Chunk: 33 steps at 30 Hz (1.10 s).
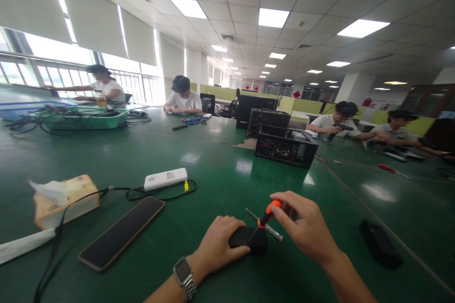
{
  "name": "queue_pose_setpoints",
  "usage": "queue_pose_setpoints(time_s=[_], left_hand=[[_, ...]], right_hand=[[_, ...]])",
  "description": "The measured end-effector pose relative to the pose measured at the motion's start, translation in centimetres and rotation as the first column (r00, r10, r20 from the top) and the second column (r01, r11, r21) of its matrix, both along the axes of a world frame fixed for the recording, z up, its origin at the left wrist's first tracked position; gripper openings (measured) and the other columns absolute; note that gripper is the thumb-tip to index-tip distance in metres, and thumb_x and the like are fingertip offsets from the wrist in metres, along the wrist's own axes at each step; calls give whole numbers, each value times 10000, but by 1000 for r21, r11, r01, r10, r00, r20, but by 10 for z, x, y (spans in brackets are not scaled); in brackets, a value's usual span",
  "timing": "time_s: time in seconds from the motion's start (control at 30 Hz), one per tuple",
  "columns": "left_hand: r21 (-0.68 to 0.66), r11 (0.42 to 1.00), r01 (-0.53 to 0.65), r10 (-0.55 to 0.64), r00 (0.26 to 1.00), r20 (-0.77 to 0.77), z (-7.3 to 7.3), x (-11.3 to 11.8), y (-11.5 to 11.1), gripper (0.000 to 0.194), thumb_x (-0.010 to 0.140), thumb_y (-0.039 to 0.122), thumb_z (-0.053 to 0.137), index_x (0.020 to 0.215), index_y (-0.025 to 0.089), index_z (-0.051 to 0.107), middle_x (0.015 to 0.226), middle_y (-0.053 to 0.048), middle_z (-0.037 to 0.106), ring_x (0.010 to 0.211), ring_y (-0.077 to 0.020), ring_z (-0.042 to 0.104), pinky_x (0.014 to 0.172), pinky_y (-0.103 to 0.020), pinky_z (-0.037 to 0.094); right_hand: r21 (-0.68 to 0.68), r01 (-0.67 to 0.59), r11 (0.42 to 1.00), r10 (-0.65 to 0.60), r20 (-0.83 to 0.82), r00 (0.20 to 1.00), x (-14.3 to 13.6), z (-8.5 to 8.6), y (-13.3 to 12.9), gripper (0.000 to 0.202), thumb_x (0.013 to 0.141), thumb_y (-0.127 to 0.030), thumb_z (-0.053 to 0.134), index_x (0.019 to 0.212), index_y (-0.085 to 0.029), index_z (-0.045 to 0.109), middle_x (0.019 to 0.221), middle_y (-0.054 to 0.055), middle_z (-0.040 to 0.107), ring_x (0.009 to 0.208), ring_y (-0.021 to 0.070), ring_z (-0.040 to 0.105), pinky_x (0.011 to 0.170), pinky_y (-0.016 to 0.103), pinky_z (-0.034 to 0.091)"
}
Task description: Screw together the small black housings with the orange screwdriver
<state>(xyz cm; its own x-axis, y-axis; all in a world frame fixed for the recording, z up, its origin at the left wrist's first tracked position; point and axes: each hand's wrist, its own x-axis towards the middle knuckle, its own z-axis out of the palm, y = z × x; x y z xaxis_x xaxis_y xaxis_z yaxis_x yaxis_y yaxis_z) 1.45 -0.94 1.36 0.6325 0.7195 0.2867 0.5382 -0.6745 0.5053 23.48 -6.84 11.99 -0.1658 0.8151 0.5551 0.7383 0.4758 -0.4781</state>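
My left hand [223, 241] is closed around a small black box-shaped device [258, 242] and holds it against the green tabletop. The fingers of my right hand [302, 220] grip the handle of an orange and black screwdriver [265, 218]. Its shaft slants down to the left, and the tip meets the top of the black device near my left thumb. Just behind the device lies a second, slim screwdriver with a clear handle [273, 232], partly hidden. To the right of my right hand rests another black box-shaped piece [381, 244].
On the left are a phone [122, 232], a white power bank [166, 179] with a cable, and a tissue pack [80, 194]. Black computer cases [284, 147] stand ahead. A green basket [81, 120] holds cables. A red screwdriver [388, 168] lies right; several people sit around.
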Motion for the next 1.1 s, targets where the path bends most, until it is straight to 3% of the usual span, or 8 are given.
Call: queue_pose_setpoints(time_s=[0.2,0.37,0.47,0.63,0.73,0.8,0.9,1.1], left_hand=[[4,1000,1,-1,1000,0,0,-1,0,378,780,448,691,1090,246,614,990,-32,662,894,-231,569,794,-326,398],[14,1000,0,0,1000,1,-1,0,-1,382,773,442,696,1091,245,616,979,-31,663,895,-231,574,796,-325,402],[10,1000,-1,1,1000,-5,2,0,-2,380,779,440,692,1095,242,615,978,-34,666,896,-234,576,797,-329,402],[4,1000,3,-3,1000,-5,2,0,-1,372,796,450,672,1100,242,616,992,-35,664,902,-231,574,805,-330,402],[-5,1000,3,-3,1000,9,1,-1,-1,387,795,454,670,1117,247,612,994,-38,660,898,-230,569,807,-331,406],[-18,1000,-22,22,999,31,1,-1,-1,410,777,441,689,1128,244,608,1008,-46,653,907,-237,564,803,-334,415],[-47,998,-39,43,995,85,2,0,-3,340,767,371,692,1072,238,626,1015,-47,645,921,-238,557,810,-337,427],[-82,995,-59,71,987,147,3,2,-5,264,719,285,702,968,220,641,973,-44,636,904,-230,550,810,-333,430]], right_hand=[[82,31,996,-39,97,995,-7,-1,-5,162,880,-350,587,899,-198,642,770,21,647,635,139,559,605,251,415],[77,80,994,-88,106,990,-17,-9,-10,316,837,-438,628,654,-201,527,534,-43,501,464,94,436,469,227,308],[23,55,998,-57,98,994,-19,-7,-13,257,879,-404,573,725,-199,546,559,-45,524,472,93,462,476,220,324],[-103,-143,984,153,107,982,-13,10,-20,145,919,-287,505,947,-213,626,836,22,660,739,143,605,679,239,454],[-128,-112,985,123,81,989,1,11,-12,178,919,-304,502,987,-219,644,878,31,674,761,153,618,693,254,472],[-124,-17,992,18,7,1000,17,-1,0,219,913,-350,507,1015,-212,641,891,35,689,737,159,630,664,261,485],[-126,128,984,-147,-157,977,45,-39,22,301,912,-411,478,1054,-181,611,858,43,702,674,168,644,602,269,503],[-180,281,943,-297,-72,952,86,-125,28,270,895,-423,483,987,-198,602,871,52,697,735,203,655,631,301,505]])
